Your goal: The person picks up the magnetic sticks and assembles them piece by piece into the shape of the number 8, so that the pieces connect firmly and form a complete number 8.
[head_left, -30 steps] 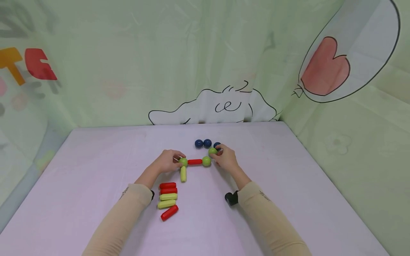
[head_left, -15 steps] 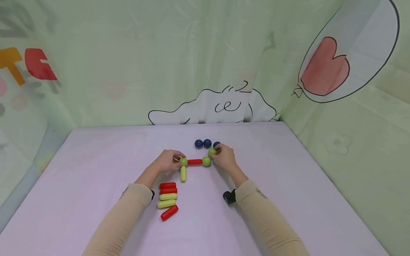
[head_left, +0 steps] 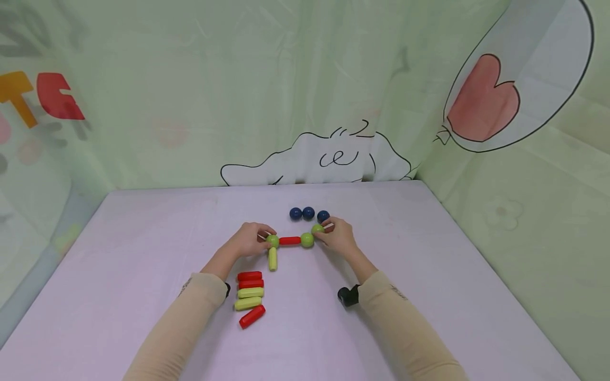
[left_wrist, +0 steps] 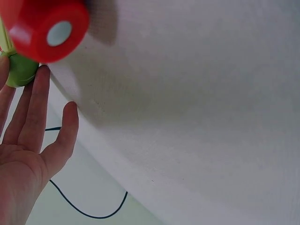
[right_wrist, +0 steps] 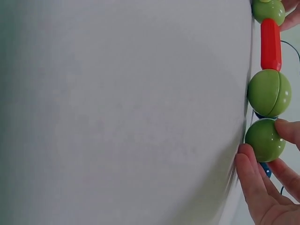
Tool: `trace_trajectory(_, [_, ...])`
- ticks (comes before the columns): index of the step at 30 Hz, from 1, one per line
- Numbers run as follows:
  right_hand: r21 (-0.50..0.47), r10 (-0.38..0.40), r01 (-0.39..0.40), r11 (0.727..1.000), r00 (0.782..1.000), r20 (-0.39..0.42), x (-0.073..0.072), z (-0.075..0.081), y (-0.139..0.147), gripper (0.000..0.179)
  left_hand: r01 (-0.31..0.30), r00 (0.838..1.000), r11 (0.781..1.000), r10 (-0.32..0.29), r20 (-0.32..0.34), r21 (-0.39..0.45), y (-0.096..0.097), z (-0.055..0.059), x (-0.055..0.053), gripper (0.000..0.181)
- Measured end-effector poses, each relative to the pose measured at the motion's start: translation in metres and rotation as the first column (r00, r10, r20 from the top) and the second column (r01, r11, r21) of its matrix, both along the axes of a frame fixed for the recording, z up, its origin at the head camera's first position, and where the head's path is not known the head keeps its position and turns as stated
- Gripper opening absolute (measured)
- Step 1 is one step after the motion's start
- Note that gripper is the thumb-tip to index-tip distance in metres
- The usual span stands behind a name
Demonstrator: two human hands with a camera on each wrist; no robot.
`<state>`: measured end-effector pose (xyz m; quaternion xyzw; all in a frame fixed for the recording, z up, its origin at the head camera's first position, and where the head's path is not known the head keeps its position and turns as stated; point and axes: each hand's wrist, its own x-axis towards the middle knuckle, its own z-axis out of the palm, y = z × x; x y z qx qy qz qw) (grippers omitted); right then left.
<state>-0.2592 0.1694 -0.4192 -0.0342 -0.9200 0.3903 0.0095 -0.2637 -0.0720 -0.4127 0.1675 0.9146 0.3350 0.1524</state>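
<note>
Leave the loose rods (head_left: 250, 292) nearest on the bench (head_left: 405, 238). Past the yellow rod (head_left: 272, 260), pinching the corner ball (head_left: 273, 241) with left fingers (left_wrist: 37, 108), best steady the red rod (head_left: 289, 241) and end ball (head_left: 307, 239). Pinching the third ball (head_left: 317, 229) just beside with right fingers (right_wrist: 248, 176), probably wise to align slowly, clear of the blue balls (head_left: 308, 213) beyond.

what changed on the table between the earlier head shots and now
The right hand, pinching a green ball, has shifted slightly toward the person and to the right, uncovering more of the rightmost blue ball. Nothing was newly taken hold of or let go. The left hand on its own green ball, the joined red rod and the loose rods stayed put.
</note>
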Motion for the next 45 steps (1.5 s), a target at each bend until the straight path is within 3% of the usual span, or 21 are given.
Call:
trace_trajectory(8, [0.019,0.004,-0.005,1.000,0.999,0.048,0.010,0.004,0.006,0.030,-0.008,1.000,1.000,0.008,0.005,0.004,0.001,0.001,0.001,0.030])
trace_trajectory(18, [0.022,0.037,-0.038,0.999,0.999,0.029,0.019,0.004,0.012,0.032,0.004,0.999,1.000,-0.004,-0.034,0.007,0.003,0.002,0.000,0.029])
trace_trajectory(38, [0.009,0.091,-0.092,0.996,0.994,0.067,0.033,0.006,0.001,0.029,-0.052,0.998,0.998,0.051,-0.027,-0.028,0.007,0.002,-0.002,0.036])
trace_trajectory(42, [0.017,0.112,-0.113,0.993,0.991,0.075,0.036,0.006,-0.002,0.028,-0.083,0.997,0.995,0.082,-0.014,-0.055,0.009,0.003,0.001,0.042])
trace_trajectory(45, [0.019,0.128,-0.129,0.991,0.990,0.065,0.038,0.005,-0.004,0.027,-0.146,0.989,0.985,0.146,0.000,-0.088,0.009,0.005,0.004,0.041])
